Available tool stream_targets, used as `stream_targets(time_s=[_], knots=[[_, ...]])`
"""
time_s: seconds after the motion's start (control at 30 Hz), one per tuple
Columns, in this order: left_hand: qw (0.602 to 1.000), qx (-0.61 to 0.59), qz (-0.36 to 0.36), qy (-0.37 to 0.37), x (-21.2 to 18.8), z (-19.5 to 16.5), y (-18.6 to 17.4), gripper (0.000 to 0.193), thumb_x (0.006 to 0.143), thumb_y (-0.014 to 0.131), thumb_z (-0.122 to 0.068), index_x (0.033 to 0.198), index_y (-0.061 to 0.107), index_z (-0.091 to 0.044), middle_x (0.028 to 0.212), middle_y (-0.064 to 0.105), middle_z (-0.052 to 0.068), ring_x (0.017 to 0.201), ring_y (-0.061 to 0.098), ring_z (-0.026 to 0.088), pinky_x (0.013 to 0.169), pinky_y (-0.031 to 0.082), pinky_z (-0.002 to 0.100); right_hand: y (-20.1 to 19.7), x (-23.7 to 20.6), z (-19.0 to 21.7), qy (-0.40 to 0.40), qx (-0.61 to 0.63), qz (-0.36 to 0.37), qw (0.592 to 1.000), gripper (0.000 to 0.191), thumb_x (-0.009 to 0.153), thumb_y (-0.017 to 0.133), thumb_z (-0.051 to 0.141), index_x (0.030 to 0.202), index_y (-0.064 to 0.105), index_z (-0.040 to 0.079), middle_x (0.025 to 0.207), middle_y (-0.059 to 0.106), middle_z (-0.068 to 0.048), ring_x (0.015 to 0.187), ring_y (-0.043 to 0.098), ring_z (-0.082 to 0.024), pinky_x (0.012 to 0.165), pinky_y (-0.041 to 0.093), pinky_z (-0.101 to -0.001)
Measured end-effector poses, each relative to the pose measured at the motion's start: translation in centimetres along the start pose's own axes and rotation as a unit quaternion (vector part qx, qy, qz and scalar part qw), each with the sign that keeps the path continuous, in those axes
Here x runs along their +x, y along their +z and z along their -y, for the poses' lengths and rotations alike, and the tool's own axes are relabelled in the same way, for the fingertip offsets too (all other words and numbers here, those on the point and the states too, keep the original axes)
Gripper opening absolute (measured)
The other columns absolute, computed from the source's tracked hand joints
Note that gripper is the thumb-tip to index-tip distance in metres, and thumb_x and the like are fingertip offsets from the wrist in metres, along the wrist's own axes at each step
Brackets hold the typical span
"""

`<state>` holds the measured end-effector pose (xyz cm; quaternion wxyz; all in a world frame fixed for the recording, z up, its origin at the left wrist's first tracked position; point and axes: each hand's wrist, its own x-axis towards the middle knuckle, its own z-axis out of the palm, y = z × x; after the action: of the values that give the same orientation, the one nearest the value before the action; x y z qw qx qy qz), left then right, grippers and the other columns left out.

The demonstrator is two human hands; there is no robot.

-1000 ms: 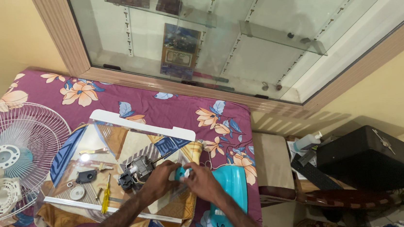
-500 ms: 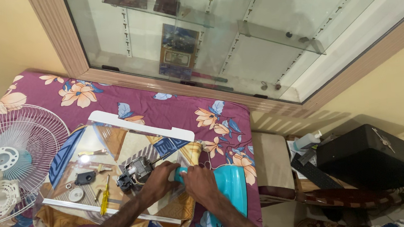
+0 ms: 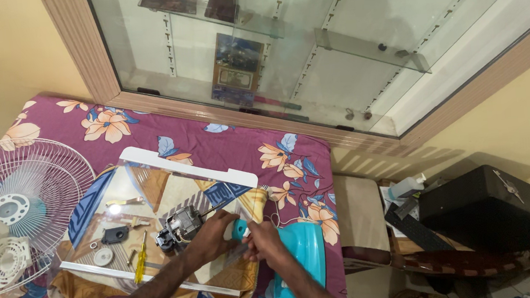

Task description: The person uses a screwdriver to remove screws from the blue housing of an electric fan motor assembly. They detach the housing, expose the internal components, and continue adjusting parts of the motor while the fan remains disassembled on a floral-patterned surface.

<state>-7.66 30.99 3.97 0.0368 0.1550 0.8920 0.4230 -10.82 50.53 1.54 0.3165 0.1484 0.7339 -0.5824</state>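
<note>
The left hand (image 3: 212, 235) is wrapped over the near end of a bare fan motor (image 3: 179, 225), and the right hand (image 3: 263, 240) is closed around the neck of a turquoise plastic fan housing (image 3: 300, 254); whether a tool is pinched in it cannot be told. Both parts lie at the near right of a glossy printed sheet (image 3: 152, 178) spread on a flowered purple cloth (image 3: 226, 143). The motor is judged heavy and rigid, best gripped by its metal body, not its thin wires. A yellow-handled screwdriver (image 3: 140, 265) lies left, a white fan guard (image 3: 20, 202) farther left.
</note>
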Motion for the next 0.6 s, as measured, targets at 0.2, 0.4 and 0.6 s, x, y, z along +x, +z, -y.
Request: stream_targets(time_s=[0.2,0.4,0.6], knots=[[0.999,-0.004,0.001,0.032,-0.6,0.3,-0.2,0.072,0.066,0.087,-0.003,0.131,0.058,0.000,0.125,0.061,0.018,0.116,0.063,0.037,0.101,0.053,0.043,0.0,-3.5,2.2,-0.220,-0.376,-0.105,0.894,0.048,0.094,0.069,0.044,0.085,0.069,-0.003,0.072,0.072,-0.020,0.069,0.072,-0.034,0.065,0.055,-0.0469],[0.999,-0.006,-0.015,0.035,-0.4,0.2,0.2,0.068,0.066,0.087,-0.002,0.129,0.061,0.000,0.126,0.062,0.017,0.116,0.064,0.035,0.101,0.053,0.041,-0.5,-5.1,3.4,-0.334,-0.428,-0.051,0.838,0.028,0.094,0.070,0.024,0.099,0.061,-0.003,0.085,0.068,-0.019,0.082,0.068,-0.037,0.072,0.052,-0.0508],[0.998,0.000,0.014,0.055,-0.4,0.3,0.1,0.065,0.068,0.087,-0.005,0.129,0.063,-0.001,0.125,0.065,0.015,0.114,0.066,0.033,0.101,0.054,0.040,-2.0,-4.7,4.1,-0.515,-0.549,-0.029,0.658,0.015,0.089,0.066,0.006,0.103,0.066,0.011,0.105,0.063,-0.007,0.088,0.069,-0.032,0.072,0.056,-0.0476]])
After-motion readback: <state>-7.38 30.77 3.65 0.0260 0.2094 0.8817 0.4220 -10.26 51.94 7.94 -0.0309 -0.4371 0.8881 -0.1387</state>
